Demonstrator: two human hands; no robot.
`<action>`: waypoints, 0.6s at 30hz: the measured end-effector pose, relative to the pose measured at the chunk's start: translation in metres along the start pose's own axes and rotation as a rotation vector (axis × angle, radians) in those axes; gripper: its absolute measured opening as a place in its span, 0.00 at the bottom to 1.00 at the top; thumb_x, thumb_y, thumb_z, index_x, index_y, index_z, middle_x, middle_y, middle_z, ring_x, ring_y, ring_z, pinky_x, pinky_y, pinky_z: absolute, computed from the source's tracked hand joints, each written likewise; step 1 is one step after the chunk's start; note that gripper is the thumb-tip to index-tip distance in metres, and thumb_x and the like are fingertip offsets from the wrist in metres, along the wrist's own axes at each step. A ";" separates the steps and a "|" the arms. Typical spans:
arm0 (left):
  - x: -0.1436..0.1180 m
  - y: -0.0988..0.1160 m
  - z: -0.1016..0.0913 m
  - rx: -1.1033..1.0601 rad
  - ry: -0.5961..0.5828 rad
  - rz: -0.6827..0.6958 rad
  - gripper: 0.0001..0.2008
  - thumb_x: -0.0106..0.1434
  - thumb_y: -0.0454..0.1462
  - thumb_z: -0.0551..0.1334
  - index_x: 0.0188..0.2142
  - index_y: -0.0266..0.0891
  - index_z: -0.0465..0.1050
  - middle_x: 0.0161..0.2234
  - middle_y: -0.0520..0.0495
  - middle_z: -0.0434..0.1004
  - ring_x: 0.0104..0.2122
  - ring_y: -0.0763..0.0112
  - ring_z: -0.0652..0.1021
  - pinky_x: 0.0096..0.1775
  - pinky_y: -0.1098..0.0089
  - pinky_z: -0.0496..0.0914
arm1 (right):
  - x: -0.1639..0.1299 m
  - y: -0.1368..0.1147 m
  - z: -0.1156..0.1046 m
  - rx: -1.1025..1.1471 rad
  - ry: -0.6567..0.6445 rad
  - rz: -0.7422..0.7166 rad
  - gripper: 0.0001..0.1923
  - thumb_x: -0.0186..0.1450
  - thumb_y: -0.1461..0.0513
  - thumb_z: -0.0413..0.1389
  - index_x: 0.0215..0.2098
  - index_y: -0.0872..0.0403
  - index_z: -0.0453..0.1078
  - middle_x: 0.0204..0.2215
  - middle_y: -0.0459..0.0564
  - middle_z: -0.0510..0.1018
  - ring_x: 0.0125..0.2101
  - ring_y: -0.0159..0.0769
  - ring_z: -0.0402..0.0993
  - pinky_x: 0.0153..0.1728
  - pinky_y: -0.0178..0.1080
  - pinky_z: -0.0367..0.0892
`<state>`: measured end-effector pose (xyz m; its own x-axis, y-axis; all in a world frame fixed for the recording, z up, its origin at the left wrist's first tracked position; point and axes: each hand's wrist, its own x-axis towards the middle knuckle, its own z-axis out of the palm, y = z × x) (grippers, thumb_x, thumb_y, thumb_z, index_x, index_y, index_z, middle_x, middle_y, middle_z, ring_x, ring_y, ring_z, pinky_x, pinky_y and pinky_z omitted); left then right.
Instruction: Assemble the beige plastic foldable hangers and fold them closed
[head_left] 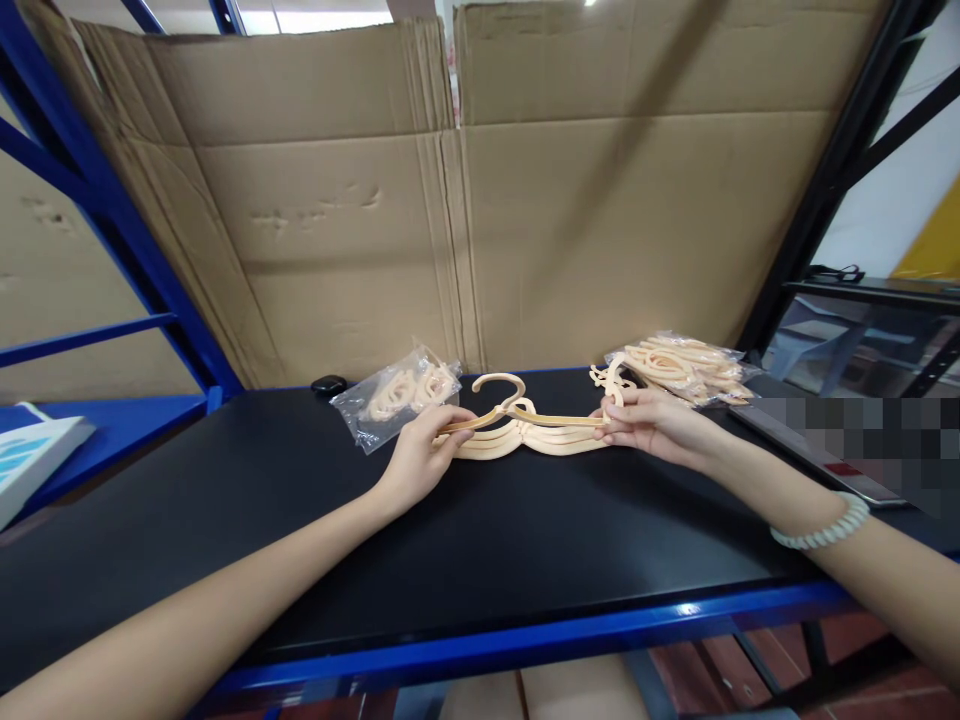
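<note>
A small stack of cream plastic hangers [525,432] lies on the black tabletop [480,540], hooks pointing away from me. My left hand [421,452] pinches the left end of the top hanger. At the right end, my right hand [654,424] grips the same stack. A clear plastic bag of hangers [394,395] lies just behind my left hand. Another clear bag with several hangers [686,368] rests behind my right hand, and a loose hanger [609,380] sticks out at that bag's left side.
Flattened cardboard sheets [465,200] stand upright behind the table. A small black object [328,384] sits at the back left. A blue shelf frame [112,230] rises on the left, with a white book [34,450] beside it. The table's blue front edge [525,640] is close to me.
</note>
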<state>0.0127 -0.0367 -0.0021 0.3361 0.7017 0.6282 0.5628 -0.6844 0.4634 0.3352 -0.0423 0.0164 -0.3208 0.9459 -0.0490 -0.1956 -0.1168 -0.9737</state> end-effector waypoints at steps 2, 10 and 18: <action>0.000 0.000 0.000 -0.004 0.001 0.011 0.06 0.64 0.38 0.59 0.39 0.42 0.72 0.37 0.47 0.78 0.38 0.65 0.77 0.42 0.65 0.70 | 0.000 0.001 0.000 -0.021 0.006 -0.010 0.12 0.49 0.60 0.68 0.24 0.56 0.70 0.27 0.49 0.77 0.29 0.34 0.77 0.37 0.37 0.75; -0.001 0.002 0.000 0.017 -0.003 0.062 0.06 0.64 0.38 0.58 0.39 0.40 0.72 0.37 0.47 0.78 0.37 0.66 0.77 0.41 0.66 0.70 | -0.001 0.007 0.007 -0.089 0.081 -0.147 0.18 0.46 0.56 0.70 0.24 0.56 0.67 0.24 0.47 0.76 0.26 0.30 0.75 0.34 0.34 0.73; -0.003 0.008 0.000 -0.008 0.023 -0.019 0.06 0.64 0.37 0.59 0.39 0.40 0.73 0.37 0.47 0.79 0.38 0.65 0.78 0.41 0.66 0.70 | -0.003 0.008 0.008 -0.040 0.139 -0.206 0.18 0.47 0.59 0.70 0.25 0.55 0.66 0.24 0.45 0.77 0.26 0.30 0.76 0.33 0.33 0.73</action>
<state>0.0161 -0.0438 -0.0002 0.3075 0.7101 0.6334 0.5628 -0.6725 0.4806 0.3269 -0.0482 0.0105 -0.1467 0.9814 0.1237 -0.2062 0.0920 -0.9742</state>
